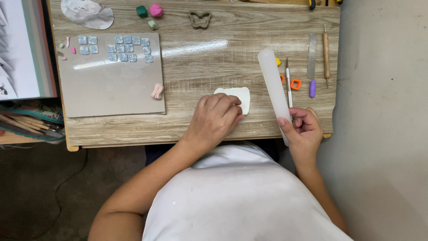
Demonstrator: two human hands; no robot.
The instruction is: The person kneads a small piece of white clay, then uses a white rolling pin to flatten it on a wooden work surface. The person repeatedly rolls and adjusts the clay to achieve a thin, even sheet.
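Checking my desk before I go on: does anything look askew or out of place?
Only the translucent white rolling rod: it lies slanted, its near end past the wooden table's front edge, touched by the right hand.

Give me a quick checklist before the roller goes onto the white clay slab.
1. Left hand on the clay slab: ok, fingers rest on its near left part, slab flat on the table.
2. Right hand grip on the roller: ok, fingers wrap its near end; the far end points away across the table.
3. Roller clear of the slab: ok, it lies to the right, not touching.
4. Tools near the roller: not ok, a thin knife and orange cutters lie right beside it.
5. Slab thickness: cannot tell from above.
6. Tile with blue squares: ok, well to the left.
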